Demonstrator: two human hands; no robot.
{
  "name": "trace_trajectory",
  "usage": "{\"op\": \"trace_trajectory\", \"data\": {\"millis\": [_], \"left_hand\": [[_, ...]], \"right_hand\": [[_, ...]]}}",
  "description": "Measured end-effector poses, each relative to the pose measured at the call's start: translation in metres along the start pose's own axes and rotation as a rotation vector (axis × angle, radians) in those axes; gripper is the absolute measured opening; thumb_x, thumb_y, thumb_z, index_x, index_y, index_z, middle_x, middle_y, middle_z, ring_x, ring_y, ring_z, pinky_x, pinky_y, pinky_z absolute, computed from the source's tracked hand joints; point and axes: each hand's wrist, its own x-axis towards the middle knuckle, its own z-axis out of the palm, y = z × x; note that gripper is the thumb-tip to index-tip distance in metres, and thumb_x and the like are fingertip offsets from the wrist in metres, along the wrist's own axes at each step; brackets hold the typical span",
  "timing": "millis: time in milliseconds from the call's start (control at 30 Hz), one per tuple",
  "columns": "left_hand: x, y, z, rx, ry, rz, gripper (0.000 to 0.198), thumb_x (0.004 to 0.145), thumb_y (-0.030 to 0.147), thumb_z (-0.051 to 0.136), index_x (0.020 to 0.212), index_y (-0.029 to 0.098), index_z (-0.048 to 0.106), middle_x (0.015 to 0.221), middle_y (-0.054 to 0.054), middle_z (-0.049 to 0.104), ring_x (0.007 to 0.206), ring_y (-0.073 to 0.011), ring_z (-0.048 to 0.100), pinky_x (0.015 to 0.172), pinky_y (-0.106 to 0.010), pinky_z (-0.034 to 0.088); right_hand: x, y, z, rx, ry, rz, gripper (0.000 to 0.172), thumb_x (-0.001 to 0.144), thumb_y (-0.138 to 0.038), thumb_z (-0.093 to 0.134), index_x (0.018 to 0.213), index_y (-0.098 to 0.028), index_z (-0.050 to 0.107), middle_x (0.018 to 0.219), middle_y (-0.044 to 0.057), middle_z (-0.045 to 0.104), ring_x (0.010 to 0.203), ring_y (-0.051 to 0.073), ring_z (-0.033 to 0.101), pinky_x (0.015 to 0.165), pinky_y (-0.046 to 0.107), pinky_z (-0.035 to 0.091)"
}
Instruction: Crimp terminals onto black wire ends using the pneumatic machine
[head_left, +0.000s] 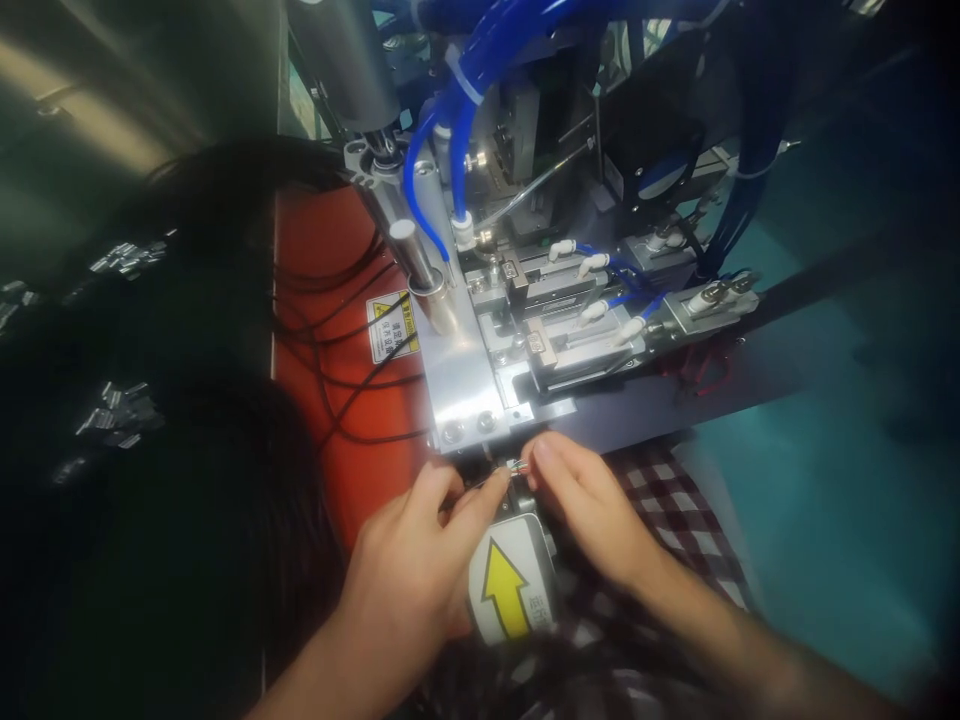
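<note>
Below the machine plate [459, 385], both hands [409, 575] [592, 505] grip-pinch a small metal part [516, 467].

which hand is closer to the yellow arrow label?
Left. The left hand lies against the arrow label, at its left edge; the right hand is just above and right of it.

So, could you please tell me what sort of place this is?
Probably a factory assembly station: a metal machine fed by blue air hoses, a yellow warning label, and piles of small metal parts nearby.
</note>
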Motion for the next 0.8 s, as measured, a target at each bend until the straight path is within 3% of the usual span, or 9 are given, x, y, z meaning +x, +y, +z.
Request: {"op": "trace_trajectory", "data": {"millis": [133,267,400,667,800], "left_hand": [[0.0,-0.001,0.001,-0.045,0.006,-0.01,0.047,0.084,0.013,0.043,0.129,0.024,0.055,0.087,-0.004,0.051,0.065,-0.0131,0.053,0.054,-0.022,0.047],[0.006,-0.001,-0.006,-0.216,0.037,-0.064,0.032,0.088,0.01,0.044,0.114,0.015,0.062,0.088,-0.005,0.057,0.073,-0.0133,0.059,0.064,-0.022,0.051],[0.015,-0.001,-0.017,-0.354,0.004,-0.119,0.027,0.09,0.006,0.044,0.102,0.015,0.067,0.089,-0.006,0.061,0.079,-0.012,0.063,0.07,-0.019,0.053],[0.017,-0.006,-0.014,-0.285,0.069,0.042,0.028,0.089,0.003,0.042,0.102,0.012,0.065,0.092,-0.008,0.063,0.083,-0.0123,0.064,0.073,-0.02,0.054],[0.017,-0.005,-0.017,-0.143,0.012,0.056,0.032,0.089,0.005,0.039,0.104,0.013,0.067,0.093,-0.01,0.062,0.079,-0.015,0.064,0.064,-0.022,0.055]], "right_hand": [[0.0,-0.002,0.004,-0.149,0.031,-0.144,0.028,0.095,-0.034,0.044,0.07,-0.021,0.045,0.065,-0.003,0.044,0.063,0.013,0.044,0.059,0.025,0.037],[0.002,0.0,0.005,-0.146,0.031,-0.231,0.023,0.095,-0.029,0.044,0.073,-0.02,0.047,0.069,-0.002,0.047,0.065,0.013,0.046,0.062,0.026,0.039],[0.003,0.004,0.005,-0.144,0.049,-0.265,0.023,0.095,-0.028,0.044,0.073,-0.02,0.047,0.069,-0.001,0.048,0.066,0.014,0.047,0.061,0.026,0.04],[0.005,-0.001,-0.001,-0.379,0.091,-0.493,0.019,0.092,-0.018,0.046,0.073,-0.019,0.048,0.066,-0.002,0.048,0.058,0.012,0.046,0.057,0.026,0.037],[0.004,-0.001,0.002,-0.417,0.133,-0.517,0.019,0.091,-0.018,0.046,0.072,-0.02,0.047,0.066,-0.002,0.048,0.059,0.013,0.045,0.058,0.027,0.036]]}}
